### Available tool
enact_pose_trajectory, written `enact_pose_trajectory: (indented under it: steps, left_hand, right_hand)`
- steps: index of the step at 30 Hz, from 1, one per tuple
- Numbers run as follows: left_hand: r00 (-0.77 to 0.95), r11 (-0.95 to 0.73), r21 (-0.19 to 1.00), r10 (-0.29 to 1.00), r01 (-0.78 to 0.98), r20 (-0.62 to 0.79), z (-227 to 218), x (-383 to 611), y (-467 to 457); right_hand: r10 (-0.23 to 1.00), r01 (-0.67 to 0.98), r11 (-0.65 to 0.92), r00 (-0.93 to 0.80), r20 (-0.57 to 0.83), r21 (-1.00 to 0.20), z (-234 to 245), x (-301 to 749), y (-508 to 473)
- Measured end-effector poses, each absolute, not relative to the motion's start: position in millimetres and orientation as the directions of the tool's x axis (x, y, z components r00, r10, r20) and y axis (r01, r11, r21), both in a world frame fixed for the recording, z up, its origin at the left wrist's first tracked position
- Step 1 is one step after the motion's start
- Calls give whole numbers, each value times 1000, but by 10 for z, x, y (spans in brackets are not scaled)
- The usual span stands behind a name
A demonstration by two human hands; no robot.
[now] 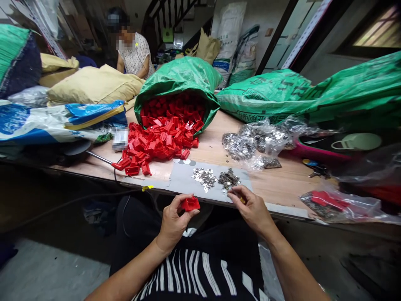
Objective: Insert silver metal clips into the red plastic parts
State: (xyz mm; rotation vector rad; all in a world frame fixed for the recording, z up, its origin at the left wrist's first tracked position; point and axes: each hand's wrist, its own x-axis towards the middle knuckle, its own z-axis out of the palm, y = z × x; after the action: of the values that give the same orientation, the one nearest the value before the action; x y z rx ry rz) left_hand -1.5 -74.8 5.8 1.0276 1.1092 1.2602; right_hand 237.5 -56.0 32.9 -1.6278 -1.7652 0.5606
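Observation:
My left hand (175, 219) is closed on a small red plastic housing (191, 203), an open box-like part, held just off the table's front edge. My right hand (252, 209) is pinched around a slim tool with a yellow part (242, 200); its tip is too small to make out. That hand hovers at the front of a grey mat (178, 179), near a pile of darker metal pieces (228, 179). Left of it lies a pile of shiny flat metal pieces (204, 178). Many more red housings (163, 140) spill from a green sack (184, 71) behind.
Clear bags of metal parts (263, 138) lie at the right, near a pink-edged tray (316, 154). Another plastic bag (344, 202) sits at the right front edge. Green sacks (269, 96) and a tan sack (94, 85) line the back. A co-worker (136, 52) sits beyond.

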Motion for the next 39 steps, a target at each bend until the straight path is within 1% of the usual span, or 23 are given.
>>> enact_pose_trajectory:
  steps: [3,6,10,15,22,27,30,34,39]
  left_hand:
    - [8,-141,990,990,29,141,33,-22,-728]
    - [63,-331,918,943,220,325,16,-30,-716]
    - [98,-427,852,903,305,418,20,-41,-728]
    - [93,-458,834,887,308,453,23,-38,-750]
    - [56,-434,847,897,306,439,25,-18,-760]
    - [45,-440,840,892,319,450,41,-16,-764]
    - [59,-451,838,888,308,456,47,-12,-773]
    - [66,-459,848,886,266,459,42,-8,-790]
    - [39,-437,869,897,231,441,-13,-12,-816]
  right_hand:
    - [971,632,238,-152,183,-738,423,2080,-636]
    - [944,582,318,-264,195,-748,462,1844,-670]
    - [914,570,386,-343,216,-725,455,1692,-636]
    - [900,558,418,-365,241,-717,426,1654,-587]
    - [872,539,489,-335,358,-685,325,1675,-644]
    - [858,539,513,-336,388,-668,312,1683,-665]
    - [869,526,494,-334,365,-692,334,1670,-661]
    - [901,489,418,-331,281,-766,379,1655,-655]
    - [924,377,305,-340,176,-874,372,1724,-636]
